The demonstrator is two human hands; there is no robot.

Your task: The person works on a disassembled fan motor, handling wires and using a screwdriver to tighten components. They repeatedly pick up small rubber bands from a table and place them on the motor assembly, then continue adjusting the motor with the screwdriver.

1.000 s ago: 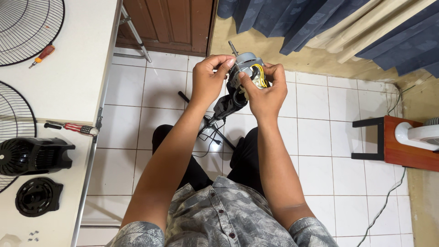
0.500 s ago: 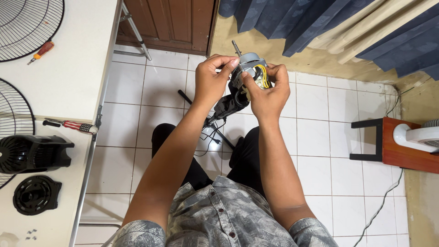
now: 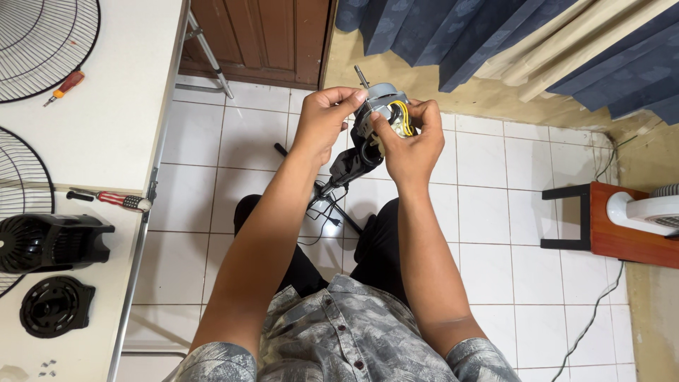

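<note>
- A white tiled floor (image 3: 495,184) fills the middle of the view, with a brown wooden door (image 3: 262,35) at 12 o'clock and dark blue curtains (image 3: 495,35) running off toward 1 o'clock.
- A white tabletop (image 3: 99,127) takes up the 9 o'clock side.
- The person sits with both arms raised over their lap, wearing a grey patterned shirt (image 3: 339,332) at 6 o'clock.
- A small fan motor (image 3: 385,113), grey metal with yellow wires showing, is held up in the air just above centre, between both hands; its thin shaft points up toward 11 o'clock.
- The left hand (image 3: 322,124) sits at the motor's 9 o'clock side, its grip closed with the fingertips pinched on the motor's top edge.
- The right hand (image 3: 410,145) holds the motor from 3 o'clock, its grip wrapped around the body, thumb pressed on the front near the yellow wires.
- A black part with a cable (image 3: 346,166) hangs from the motor toward 7 o'clock, over the floor.
- On the tabletop: a wire fan guard (image 3: 42,35) at 10 o'clock, a small orange screwdriver (image 3: 65,86) beside it, a red-handled screwdriver (image 3: 113,200) at 9 o'clock, a black fan housing (image 3: 49,242) below that, and a round black cover (image 3: 55,305) at 8 o'clock.
- A red wooden stand (image 3: 622,233) carrying a white appliance (image 3: 647,212) sits at 3 o'clock, well apart from the hands.
</note>
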